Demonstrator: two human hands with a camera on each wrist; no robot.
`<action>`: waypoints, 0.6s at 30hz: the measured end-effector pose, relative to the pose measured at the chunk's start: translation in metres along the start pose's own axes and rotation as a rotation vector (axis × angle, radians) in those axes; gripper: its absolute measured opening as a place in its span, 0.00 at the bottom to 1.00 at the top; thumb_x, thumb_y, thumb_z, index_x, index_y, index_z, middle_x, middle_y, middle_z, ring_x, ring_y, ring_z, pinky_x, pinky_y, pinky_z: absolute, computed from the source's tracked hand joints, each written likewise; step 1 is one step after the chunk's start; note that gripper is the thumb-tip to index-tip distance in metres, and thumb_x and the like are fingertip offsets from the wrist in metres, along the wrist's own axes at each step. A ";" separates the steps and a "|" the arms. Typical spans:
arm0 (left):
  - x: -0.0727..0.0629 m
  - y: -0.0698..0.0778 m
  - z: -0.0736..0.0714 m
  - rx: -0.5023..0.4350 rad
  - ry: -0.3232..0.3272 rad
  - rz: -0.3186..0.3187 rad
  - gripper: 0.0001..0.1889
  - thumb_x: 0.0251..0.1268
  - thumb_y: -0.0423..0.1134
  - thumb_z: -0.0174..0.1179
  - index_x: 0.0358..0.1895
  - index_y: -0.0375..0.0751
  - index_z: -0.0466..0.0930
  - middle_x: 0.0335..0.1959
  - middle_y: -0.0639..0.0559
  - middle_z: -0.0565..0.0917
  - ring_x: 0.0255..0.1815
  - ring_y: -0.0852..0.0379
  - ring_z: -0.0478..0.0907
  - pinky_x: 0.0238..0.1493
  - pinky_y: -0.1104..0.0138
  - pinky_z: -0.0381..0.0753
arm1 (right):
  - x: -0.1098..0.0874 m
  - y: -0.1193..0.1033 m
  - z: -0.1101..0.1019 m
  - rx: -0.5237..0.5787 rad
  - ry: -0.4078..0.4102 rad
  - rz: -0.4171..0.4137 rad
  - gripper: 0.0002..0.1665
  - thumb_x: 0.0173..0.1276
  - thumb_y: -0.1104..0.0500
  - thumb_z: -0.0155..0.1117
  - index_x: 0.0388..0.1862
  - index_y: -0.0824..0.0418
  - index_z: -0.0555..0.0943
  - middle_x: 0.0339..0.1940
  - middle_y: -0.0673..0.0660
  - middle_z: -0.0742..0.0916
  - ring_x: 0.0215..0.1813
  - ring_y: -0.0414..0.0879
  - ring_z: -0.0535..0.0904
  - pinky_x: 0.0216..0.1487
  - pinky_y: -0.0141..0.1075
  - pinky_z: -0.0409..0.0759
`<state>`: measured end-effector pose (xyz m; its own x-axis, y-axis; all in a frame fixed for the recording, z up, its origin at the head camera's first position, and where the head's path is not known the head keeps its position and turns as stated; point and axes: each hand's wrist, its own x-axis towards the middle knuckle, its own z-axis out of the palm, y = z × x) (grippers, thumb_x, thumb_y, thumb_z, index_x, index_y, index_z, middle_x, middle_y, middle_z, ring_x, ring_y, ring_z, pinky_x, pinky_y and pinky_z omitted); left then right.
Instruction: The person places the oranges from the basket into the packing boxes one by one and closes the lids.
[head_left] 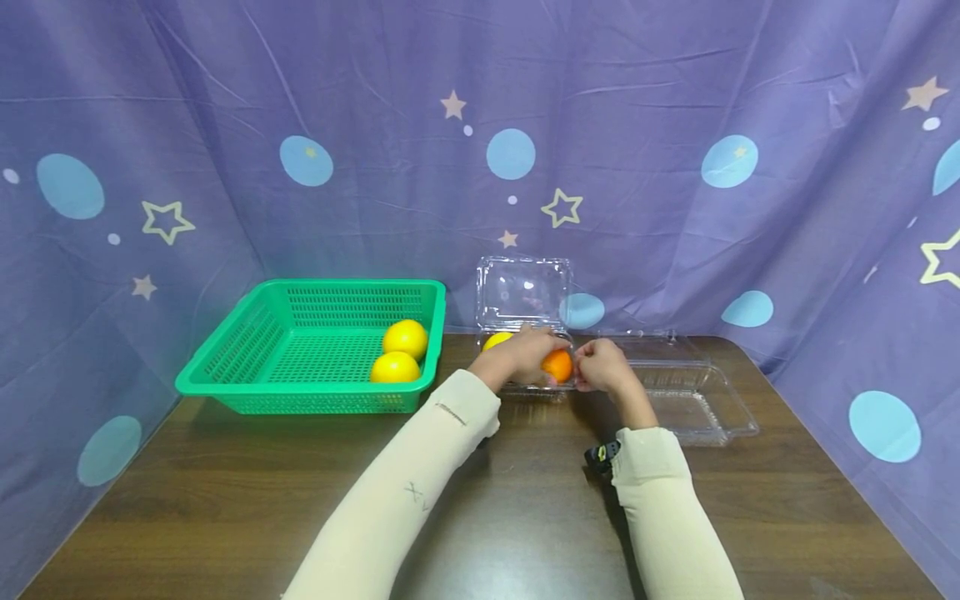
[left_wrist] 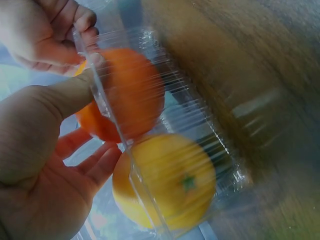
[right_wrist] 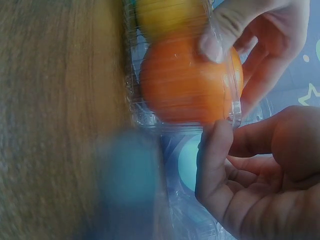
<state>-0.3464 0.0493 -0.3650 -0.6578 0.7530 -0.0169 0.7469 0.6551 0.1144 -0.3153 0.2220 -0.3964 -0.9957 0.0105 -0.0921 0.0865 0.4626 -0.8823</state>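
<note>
A clear plastic clamshell box (head_left: 523, 292) stands with its lid raised at the back of the table. Inside it lie an orange (left_wrist: 135, 95) and, beside that, a yellow citrus fruit (left_wrist: 172, 185) with a green stem spot. My left hand (head_left: 522, 357) reaches in from above and holds the orange, thumb at the front rim and fingers behind the fruit. My right hand (right_wrist: 265, 175) pinches the box's right front corner between thumb and forefinger. In the head view, my left hand partly hides both fruits.
Left of the box, a green basket (head_left: 300, 389) holds two yellow fruits (head_left: 405, 340) at its right end. Another clear plastic box (head_left: 716, 417) lies open on the right of the wooden table (head_left: 525, 500). A purple curtain (head_left: 390, 208) hangs close behind.
</note>
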 end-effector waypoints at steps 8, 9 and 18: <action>-0.008 -0.008 -0.006 -0.124 0.055 -0.035 0.32 0.68 0.48 0.68 0.74 0.47 0.72 0.72 0.48 0.73 0.71 0.48 0.67 0.72 0.59 0.65 | 0.000 -0.001 0.000 0.004 0.013 -0.012 0.11 0.75 0.69 0.48 0.42 0.77 0.77 0.24 0.57 0.79 0.22 0.42 0.78 0.27 0.34 0.85; -0.009 -0.010 -0.006 -0.142 0.068 -0.039 0.31 0.69 0.48 0.67 0.74 0.47 0.72 0.72 0.48 0.73 0.72 0.47 0.67 0.74 0.57 0.63 | 0.000 -0.001 0.000 0.005 0.013 -0.011 0.11 0.75 0.69 0.48 0.42 0.77 0.77 0.24 0.57 0.80 0.22 0.42 0.78 0.26 0.34 0.84; -0.016 -0.023 -0.003 -0.284 0.216 -0.132 0.30 0.73 0.49 0.63 0.75 0.46 0.70 0.74 0.42 0.69 0.73 0.40 0.64 0.73 0.49 0.66 | 0.000 0.001 0.001 0.005 0.024 0.006 0.11 0.74 0.69 0.49 0.46 0.76 0.76 0.26 0.60 0.80 0.22 0.43 0.79 0.26 0.35 0.85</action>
<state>-0.3529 0.0217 -0.3648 -0.7747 0.6127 0.1563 0.6174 0.6795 0.3964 -0.3152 0.2211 -0.3974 -0.9957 0.0344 -0.0861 0.0923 0.4577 -0.8843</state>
